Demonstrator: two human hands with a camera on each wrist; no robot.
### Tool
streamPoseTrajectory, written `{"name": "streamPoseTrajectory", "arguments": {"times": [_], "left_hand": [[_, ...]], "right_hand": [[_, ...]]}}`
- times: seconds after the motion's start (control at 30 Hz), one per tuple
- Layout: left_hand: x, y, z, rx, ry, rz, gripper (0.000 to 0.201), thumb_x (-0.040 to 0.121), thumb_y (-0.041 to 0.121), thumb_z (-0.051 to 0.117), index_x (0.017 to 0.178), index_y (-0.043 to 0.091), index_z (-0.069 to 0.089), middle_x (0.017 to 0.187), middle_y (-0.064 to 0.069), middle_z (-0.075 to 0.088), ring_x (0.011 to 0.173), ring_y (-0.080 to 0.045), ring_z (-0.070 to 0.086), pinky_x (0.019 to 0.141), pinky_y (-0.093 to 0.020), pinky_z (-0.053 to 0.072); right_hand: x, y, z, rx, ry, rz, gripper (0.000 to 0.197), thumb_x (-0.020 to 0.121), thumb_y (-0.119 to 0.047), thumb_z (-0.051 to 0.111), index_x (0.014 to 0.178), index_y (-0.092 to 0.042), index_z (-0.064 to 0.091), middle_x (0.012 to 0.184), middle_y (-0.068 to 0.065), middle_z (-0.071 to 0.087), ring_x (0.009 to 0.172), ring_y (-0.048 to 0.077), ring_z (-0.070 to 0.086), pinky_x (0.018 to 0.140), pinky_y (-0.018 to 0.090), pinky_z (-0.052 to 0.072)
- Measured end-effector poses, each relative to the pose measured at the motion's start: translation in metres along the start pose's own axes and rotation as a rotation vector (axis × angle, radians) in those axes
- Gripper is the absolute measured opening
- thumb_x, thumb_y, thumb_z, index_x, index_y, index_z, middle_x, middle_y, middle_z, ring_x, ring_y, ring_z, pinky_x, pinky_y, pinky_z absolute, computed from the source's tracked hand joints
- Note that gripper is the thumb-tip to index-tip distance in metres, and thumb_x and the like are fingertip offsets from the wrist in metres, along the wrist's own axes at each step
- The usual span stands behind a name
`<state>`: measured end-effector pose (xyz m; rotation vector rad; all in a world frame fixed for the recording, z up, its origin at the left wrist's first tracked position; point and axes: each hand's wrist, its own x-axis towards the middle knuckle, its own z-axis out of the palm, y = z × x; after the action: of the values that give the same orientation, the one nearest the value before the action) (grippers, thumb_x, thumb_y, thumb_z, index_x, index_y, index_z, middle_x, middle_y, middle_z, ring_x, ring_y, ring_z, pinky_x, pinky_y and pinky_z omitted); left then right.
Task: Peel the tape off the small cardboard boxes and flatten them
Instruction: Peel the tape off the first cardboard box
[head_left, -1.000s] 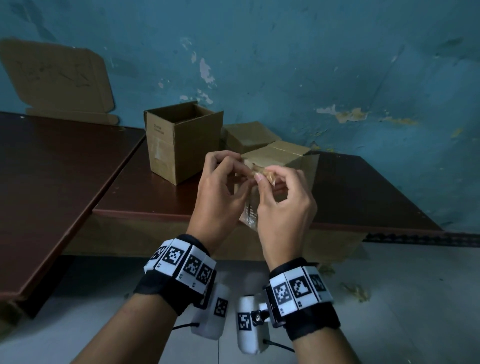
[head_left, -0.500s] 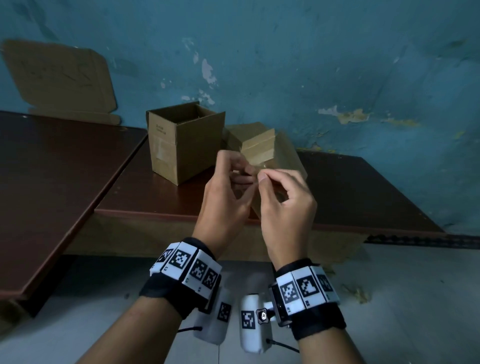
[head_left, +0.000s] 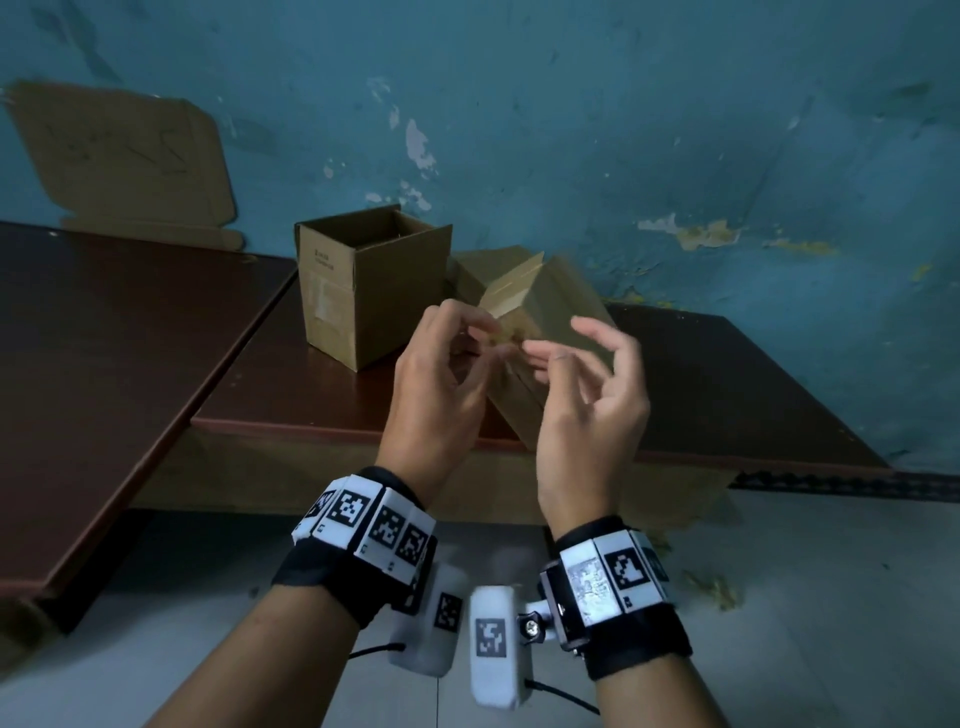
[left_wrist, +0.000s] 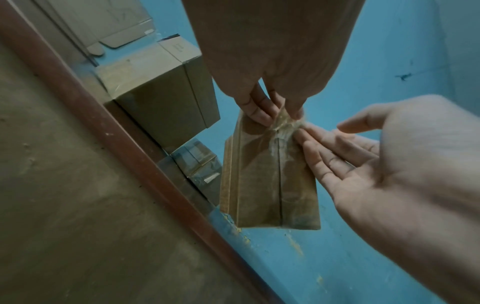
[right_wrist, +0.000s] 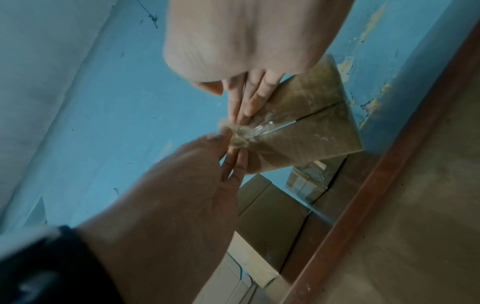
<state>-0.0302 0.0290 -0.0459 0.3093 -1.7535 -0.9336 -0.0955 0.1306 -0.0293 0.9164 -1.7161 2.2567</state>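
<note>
Compared with half a second ago, the right hand (head_left: 587, 415) has opened: then its thumb and forefinger were pinched together at the box's near corner, now its fingers are spread and nearly straight, with only the fingertips (left_wrist: 302, 133) touching the wad of tape (left_wrist: 283, 123). The left hand (head_left: 441, 395) has kept its place and its grip; thumb and fingers are curled and pinch the crumpled wad together with the corner of the small closed box (head_left: 550, 332), which hangs in the air from that pinch, above the front edge of the low brown table (head_left: 727, 395) and clear of its surface. The box has tipped further since the earlier frame and sits tilted, its far end pointing away and down toward the wall. In the left wrist view the box face shows a centre seam between two closed flaps, with clear tape partly lifted and bunched into a whitish, wrinkled knot at the held corner; pale residue runs down along the seam. The right wrist view shows the same knot (right_wrist: 241, 133), glossy and puckered, with a narrow gap opening at the seam beside it. Behind the hands on the table stand an open-topped box (head_left: 363, 291) and, just to its right, another closed box (head_left: 483, 265). A flattened sheet of cardboard (head_left: 124, 156) leans against the blue wall at the left.
</note>
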Motion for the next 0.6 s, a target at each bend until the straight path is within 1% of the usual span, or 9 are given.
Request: {"name": "streamPoseTrajectory", "arguments": {"times": [0.1,0.13,0.2,0.27,0.33,0.4,0.47,0.5,0.6], "left_hand": [[-0.002,0.003,0.001,0.048,0.005,0.033,0.021,0.097,0.008,0.076,0.106,0.02,0.061,0.106,0.0,0.06,0.093,-0.011,0.064,0.08,-0.018,0.053],[-0.002,0.004,0.001,0.052,0.011,0.035,0.022,0.097,0.009,0.076,0.105,0.022,0.06,0.106,0.002,0.059,0.093,-0.01,0.063,0.079,-0.016,0.051],[-0.001,0.004,0.001,0.054,0.013,0.035,0.022,0.098,0.01,0.076,0.105,0.023,0.06,0.107,0.003,0.058,0.094,-0.009,0.063,0.08,-0.016,0.051],[0.001,0.002,0.0,0.053,0.005,0.033,0.021,0.098,0.01,0.076,0.105,0.022,0.061,0.107,0.002,0.058,0.093,-0.011,0.063,0.08,-0.016,0.05],[0.001,0.002,0.0,0.05,-0.019,0.024,0.019,0.097,0.009,0.076,0.104,0.02,0.062,0.107,0.001,0.059,0.094,-0.011,0.063,0.081,-0.015,0.049],[-0.001,0.001,0.001,0.032,-0.043,0.012,0.016,0.097,0.009,0.076,0.104,0.015,0.064,0.108,-0.001,0.06,0.096,-0.011,0.064,0.083,-0.014,0.05],[-0.001,0.001,0.002,-0.007,-0.056,-0.001,0.014,0.097,0.009,0.077,0.105,0.013,0.066,0.111,-0.002,0.06,0.101,-0.012,0.065,0.088,-0.017,0.053],[-0.001,0.001,0.002,-0.025,-0.057,-0.003,0.015,0.096,0.009,0.077,0.105,0.013,0.066,0.112,-0.003,0.06,0.103,-0.012,0.066,0.092,-0.021,0.054],[-0.001,0.001,0.003,-0.107,-0.056,-0.021,0.014,0.097,0.007,0.076,0.104,0.011,0.064,0.114,-0.006,0.063,0.107,-0.017,0.068,0.096,-0.03,0.059]], "right_hand": [[0.004,0.006,0.0,-0.138,0.162,0.013,0.017,0.099,-0.014,0.072,0.115,-0.014,0.066,0.105,0.002,0.069,0.088,0.003,0.068,0.077,0.02,0.055],[0.007,0.01,-0.002,-0.198,0.197,0.046,0.019,0.098,-0.022,0.075,0.114,-0.015,0.065,0.11,0.002,0.063,0.089,0.003,0.065,0.075,0.018,0.054],[0.014,0.017,-0.006,-0.313,0.227,0.2,0.03,0.097,-0.038,0.076,0.115,-0.017,0.063,0.118,0.0,0.049,0.102,0.015,0.062,0.082,0.028,0.055],[0.02,0.021,-0.01,-0.364,0.219,0.436,0.044,0.097,-0.048,0.072,0.123,-0.015,0.058,0.128,0.006,0.043,0.115,0.028,0.057,0.089,0.038,0.051],[0.023,0.02,-0.013,-0.342,0.178,0.634,0.054,0.1,-0.053,0.067,0.131,-0.012,0.051,0.143,0.014,0.041,0.112,0.028,0.052,0.089,0.04,0.044],[0.024,0.02,-0.014,-0.254,0.157,0.761,0.056,0.101,-0.055,0.064,0.132,-0.013,0.043,0.148,0.016,0.044,0.111,0.028,0.05,0.093,0.041,0.043],[0.027,0.023,-0.014,-0.127,0.175,0.856,0.065,0.098,-0.06,0.066,0.133,-0.014,0.037,0.147,0.014,0.051,0.123,0.03,0.055,0.106,0.047,0.048],[0.028,0.025,-0.014,-0.071,0.187,0.901,0.074,0.094,-0.065,0.069,0.136,-0.014,0.037,0.144,0.013,0.055,0.125,0.031,0.058,0.107,0.051,0.052],[0.031,0.026,-0.015,0.065,0.172,0.998,0.086,0.078,-0.08,0.073,0.135,-0.02,0.052,0.125,0.011,0.067,0.108,0.031,0.07,0.088,0.052,0.065]]}}
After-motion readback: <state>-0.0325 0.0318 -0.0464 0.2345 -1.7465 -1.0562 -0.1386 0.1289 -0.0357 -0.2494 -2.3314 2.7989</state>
